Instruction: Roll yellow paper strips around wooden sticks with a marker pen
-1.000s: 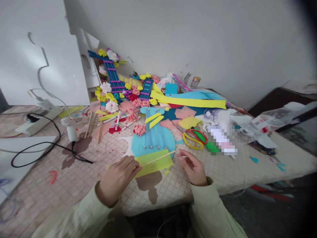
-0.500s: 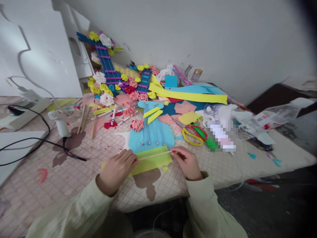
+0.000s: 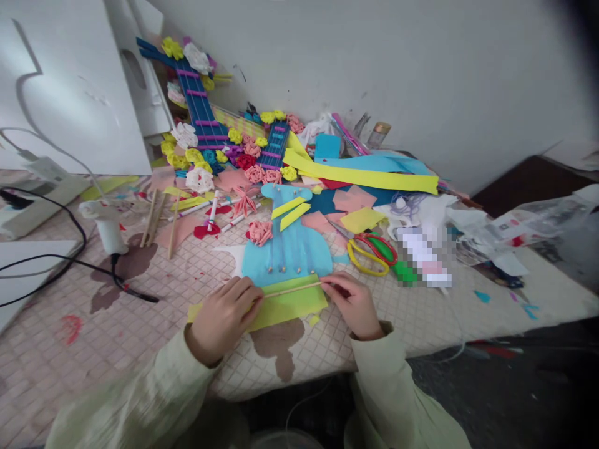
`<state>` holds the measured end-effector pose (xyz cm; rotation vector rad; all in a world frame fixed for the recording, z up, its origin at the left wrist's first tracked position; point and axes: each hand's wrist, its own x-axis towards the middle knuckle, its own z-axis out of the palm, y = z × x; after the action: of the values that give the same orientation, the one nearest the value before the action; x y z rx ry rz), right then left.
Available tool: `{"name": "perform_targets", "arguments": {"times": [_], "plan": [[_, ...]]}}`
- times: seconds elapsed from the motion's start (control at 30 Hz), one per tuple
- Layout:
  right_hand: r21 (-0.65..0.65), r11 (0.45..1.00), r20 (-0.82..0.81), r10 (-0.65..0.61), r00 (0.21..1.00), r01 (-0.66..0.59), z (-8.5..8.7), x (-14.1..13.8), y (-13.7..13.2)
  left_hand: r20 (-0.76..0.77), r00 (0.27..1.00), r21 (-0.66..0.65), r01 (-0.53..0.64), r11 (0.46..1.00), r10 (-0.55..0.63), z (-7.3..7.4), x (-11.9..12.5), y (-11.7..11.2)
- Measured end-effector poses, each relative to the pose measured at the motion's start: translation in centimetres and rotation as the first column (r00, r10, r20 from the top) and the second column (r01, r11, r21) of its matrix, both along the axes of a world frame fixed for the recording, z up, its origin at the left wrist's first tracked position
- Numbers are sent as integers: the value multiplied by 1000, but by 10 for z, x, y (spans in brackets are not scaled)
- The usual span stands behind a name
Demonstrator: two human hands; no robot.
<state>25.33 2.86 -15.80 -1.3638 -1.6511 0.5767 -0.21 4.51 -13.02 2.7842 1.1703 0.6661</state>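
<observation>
Patterned tabletop [image 3: 154, 355]: work surface below both hands, stained in places.
White board [image 3: 70, 100]: stands upright at the far left, well apart from the hands.
Light-blue guitar-shaped piece [image 3: 290, 252]: flat on the table, just beyond the yellow-green paper; two short yellow strips [image 3: 291, 214] lie across its neck.
Yellow-green paper [image 3: 287, 308]: flat between the hands, its left part under the left hand.
Left hand [image 3: 227, 318]: palm down over the paper, fingers curled, thumb and forefinger pinching the left end of the thin stick [image 3: 294, 290].
Right hand [image 3: 353, 305]: at the paper's right end, thumb and forefinger pressed together on the stick's right tip.
Scissors [image 3: 359, 239]: beyond the right hand and apart from it, yellow and red handles towards the person.
Pink paper rose [image 3: 261, 232]: beside the blue piece's left edge.
Thin stick: spans the gap between the hands — long axis left to right, right end slightly farther from the person, roughly parallel to the paper's far edge. Neither hand is nearer — each has an end. Whether it touches the paper along its length cannot be told from this angle.
Yellow scrap [image 3: 314, 320]: just off the paper's near edge.
</observation>
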Motion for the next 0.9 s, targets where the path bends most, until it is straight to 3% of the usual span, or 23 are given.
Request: {"name": "perform_targets", "arguments": {"times": [0.43,0.9], "plan": [[-33,999,49,17,999,-16,0,-2,6,43,998,-16,-49,999,49,-7,-2,6],[-63,997,43,-51,998,54,-3,-3,5,143,987,-11,74,997,-72,-16,-3,8]]}}
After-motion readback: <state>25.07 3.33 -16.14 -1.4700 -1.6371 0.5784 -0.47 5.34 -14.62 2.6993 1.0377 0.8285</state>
